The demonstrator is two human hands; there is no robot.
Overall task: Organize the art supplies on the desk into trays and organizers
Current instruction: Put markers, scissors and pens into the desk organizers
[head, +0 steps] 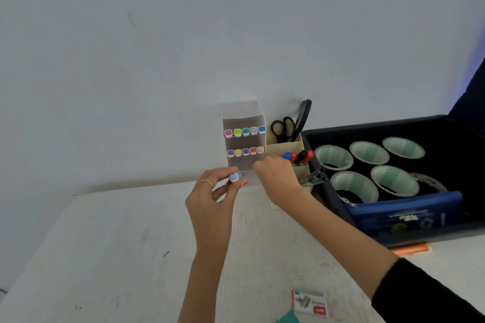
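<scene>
A translucent marker organizer (242, 113) stands against the wall, two of its shelves filled with rows of coloured marker caps. My left hand (210, 196) pinches a marker with a pale lilac cap (233, 177) just in front of the organizer's lowest shelf. My right hand (275, 178) is at the organizer's lower right corner, fingers curled toward it; whether it holds anything is hidden. Beside the organizer a beige holder (286, 145) contains black scissors (284, 127) and red, blue and black markers (298, 157).
A dark bin (367, 126) at the right holds several tape rolls (333, 157) and a blue pouch (404, 214). An orange item (410, 248) lies before the bin. A staples box (309, 301) and a teal object (288, 317) lie near the desk's front.
</scene>
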